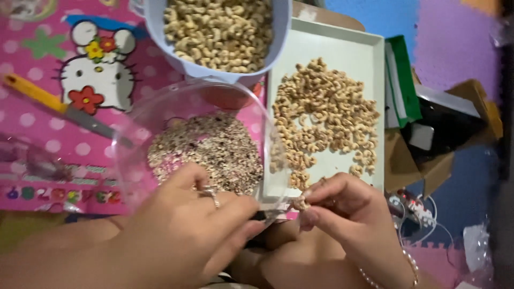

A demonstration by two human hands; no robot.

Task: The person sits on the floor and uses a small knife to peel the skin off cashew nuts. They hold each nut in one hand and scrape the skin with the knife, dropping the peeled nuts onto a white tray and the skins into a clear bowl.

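While our right hand [342, 206] pinches a cashew [301, 203] at the tray [369, 48] edge and our left hand [187, 235] curls shut, contents unclear, a slip could scatter skins from the clear bowl [140, 115].

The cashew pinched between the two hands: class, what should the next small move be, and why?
Probably strip the last skin off the cashew over the clear bowl. The right hand pinches it at the bowl's rim, the left hand works beside it, and the bowl already holds skin flakes, while the tray holds the nuts.
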